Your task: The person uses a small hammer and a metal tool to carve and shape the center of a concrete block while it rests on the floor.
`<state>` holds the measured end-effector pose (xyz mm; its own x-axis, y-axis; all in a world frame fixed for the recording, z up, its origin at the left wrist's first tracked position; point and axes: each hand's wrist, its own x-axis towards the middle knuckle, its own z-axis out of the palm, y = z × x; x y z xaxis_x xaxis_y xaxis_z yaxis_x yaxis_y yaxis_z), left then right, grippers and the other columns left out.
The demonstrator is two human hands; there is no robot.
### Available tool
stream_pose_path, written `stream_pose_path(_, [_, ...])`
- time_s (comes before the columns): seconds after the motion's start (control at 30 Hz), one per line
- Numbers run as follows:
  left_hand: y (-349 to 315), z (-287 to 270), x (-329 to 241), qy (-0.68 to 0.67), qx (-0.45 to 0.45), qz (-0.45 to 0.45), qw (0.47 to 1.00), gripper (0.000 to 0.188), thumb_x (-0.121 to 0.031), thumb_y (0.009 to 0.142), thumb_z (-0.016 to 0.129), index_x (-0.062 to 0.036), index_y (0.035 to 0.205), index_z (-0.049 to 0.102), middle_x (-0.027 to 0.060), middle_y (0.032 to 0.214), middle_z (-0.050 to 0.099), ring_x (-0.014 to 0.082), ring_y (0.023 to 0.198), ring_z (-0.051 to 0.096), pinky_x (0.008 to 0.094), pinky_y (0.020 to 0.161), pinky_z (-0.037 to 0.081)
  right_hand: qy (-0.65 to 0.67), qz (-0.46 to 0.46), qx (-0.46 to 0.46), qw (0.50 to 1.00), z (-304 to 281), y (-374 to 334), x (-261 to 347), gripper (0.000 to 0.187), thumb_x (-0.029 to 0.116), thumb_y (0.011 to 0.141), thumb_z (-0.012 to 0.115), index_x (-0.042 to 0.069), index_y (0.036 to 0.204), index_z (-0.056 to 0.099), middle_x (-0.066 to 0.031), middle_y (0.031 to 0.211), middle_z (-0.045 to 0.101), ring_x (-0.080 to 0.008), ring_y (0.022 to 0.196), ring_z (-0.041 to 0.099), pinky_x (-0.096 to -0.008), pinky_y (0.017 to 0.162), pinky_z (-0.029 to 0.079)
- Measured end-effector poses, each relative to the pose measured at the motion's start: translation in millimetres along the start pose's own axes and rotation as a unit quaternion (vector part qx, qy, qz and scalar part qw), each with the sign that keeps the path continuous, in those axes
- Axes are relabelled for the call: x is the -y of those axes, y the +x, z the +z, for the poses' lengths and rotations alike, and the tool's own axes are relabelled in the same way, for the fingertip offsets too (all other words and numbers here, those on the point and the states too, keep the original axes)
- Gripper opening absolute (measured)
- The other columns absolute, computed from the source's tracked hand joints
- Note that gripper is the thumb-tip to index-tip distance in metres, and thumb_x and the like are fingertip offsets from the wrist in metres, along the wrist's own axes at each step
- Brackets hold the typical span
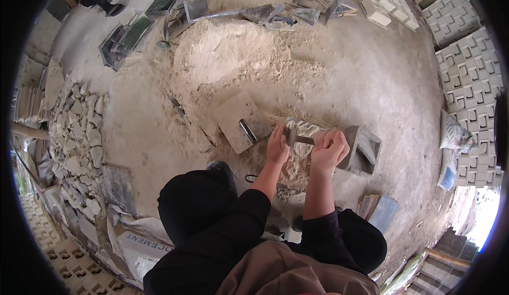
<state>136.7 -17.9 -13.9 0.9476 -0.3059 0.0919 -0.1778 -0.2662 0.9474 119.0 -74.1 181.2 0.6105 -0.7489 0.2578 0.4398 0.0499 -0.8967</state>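
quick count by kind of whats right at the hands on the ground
hands on the tool: 2, left hand and right hand
hammer: 1
grey mould: 1
flat slab: 1
stack of thin tiles: 1
total: 6

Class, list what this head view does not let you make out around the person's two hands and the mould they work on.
- Tool handle: its grip end is hidden inside the right hand.
- Tool head: covered by the left hand, so its kind is unclear.
- Mould: its near side is hidden behind the right hand.
- Rubble under the hands: too blurred to tell its pieces apart.
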Motion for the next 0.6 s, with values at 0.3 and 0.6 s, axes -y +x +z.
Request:
stream_pose_path(0.3, [2,1,-1,0.009,-0.003,-0.007,1.000,0.042,-0.018,0.089,0.030,0.0001,0.125,0.039,0.0204,0.125,0.041,0.0348,0.116,0.038,0.0395,0.096,0.034,0.008,0.018,-0.013,1.000,3,7,5,0.035,0.012,0.085,0.037,0.008,0.051,0.029,0.0007,0.047,0.026,-0.0091,0.041,0.024,-0.0249,0.039,0.018])
stream_pose_path(0.6, [-1,5,8,-0.094,0.006,-0.075,0.993,0.041,-0.023,0.088,0.032,0.0007,0.119,0.046,0.0204,0.115,0.051,0.0344,0.104,0.049,0.0388,0.089,0.039,0.002,0.020,0.020,1.000,-15,-12,4,0.036,0.011,0.086,0.035,0.006,0.050,0.029,-0.0003,0.046,0.028,-0.0097,0.040,0.027,-0.0252,0.039,0.021])
